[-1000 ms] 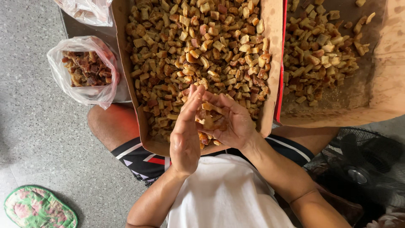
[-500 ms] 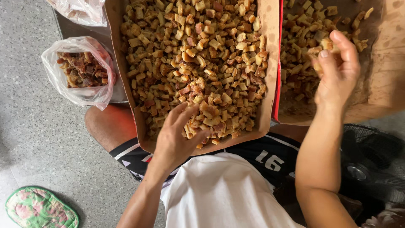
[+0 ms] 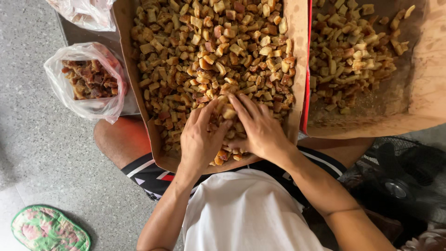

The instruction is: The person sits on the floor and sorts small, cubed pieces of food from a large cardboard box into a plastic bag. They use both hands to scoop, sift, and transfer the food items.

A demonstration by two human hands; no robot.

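Over the near box: both hands sit among the fried pieces (image 3: 209, 51) — open air above the heap, nothing overhead.
Between the boxes: the cardboard box (image 3: 121, 28) wall and the second box (image 3: 427, 69) meet at a raised red edge (image 3: 306, 65), which blocks a low sideways pass.
Left side: two plastic bags (image 3: 86, 81) crowd the box wall.
Floor: grey floor (image 3: 32, 153) is open beside the green slipper (image 3: 49, 230).
Right: a dark fan (image 3: 399, 181) fills the corner.

Left hand (image 3: 200, 139) and right hand (image 3: 260, 130) cover fried pieces (image 3: 218, 56) beneath; grip unclear. Both cardboard trays (image 3: 297, 56) cut at far edge. Far-left bag (image 3: 88, 11) cropped.
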